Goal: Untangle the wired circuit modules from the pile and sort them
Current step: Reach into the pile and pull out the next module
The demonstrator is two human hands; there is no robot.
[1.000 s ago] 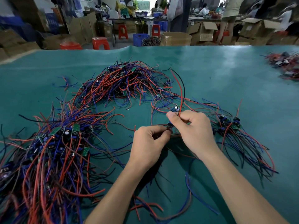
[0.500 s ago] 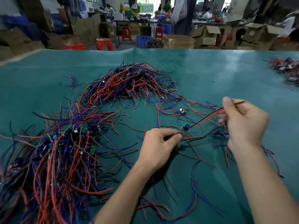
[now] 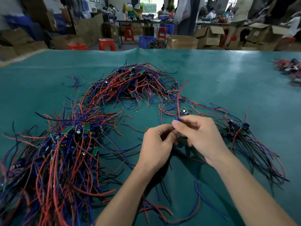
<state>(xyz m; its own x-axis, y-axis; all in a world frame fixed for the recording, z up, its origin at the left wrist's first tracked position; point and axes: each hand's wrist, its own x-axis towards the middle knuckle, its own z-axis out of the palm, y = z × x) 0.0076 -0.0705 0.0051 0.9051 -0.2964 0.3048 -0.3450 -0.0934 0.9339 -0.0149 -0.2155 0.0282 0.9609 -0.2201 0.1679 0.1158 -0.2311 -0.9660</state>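
Note:
A big tangled pile of circuit modules (image 3: 68, 144) with red, blue and black wires spreads over the left and centre of the green table (image 3: 211, 75). A smaller bundle of modules (image 3: 236, 129) with their wires laid together lies at the right. In the middle my right hand (image 3: 198, 136) pinches a small blue module (image 3: 176, 119) whose red wire (image 3: 178, 101) rises away from me. My left hand (image 3: 156, 144) is just beside it, fingers curled on the wires below that module; what exactly it holds is hidden by my fingers.
Another small heap of wired parts (image 3: 291, 70) lies at the far right edge of the table. Loose wires (image 3: 162, 214) trail on the mat in front of my arms. Beyond the table stand cardboard boxes (image 3: 182, 41), red stools (image 3: 106, 44) and people at benches.
My right hand, which had pulled a red wire out to the right, has come back to the centre and now pinches the blue module next to my left hand.

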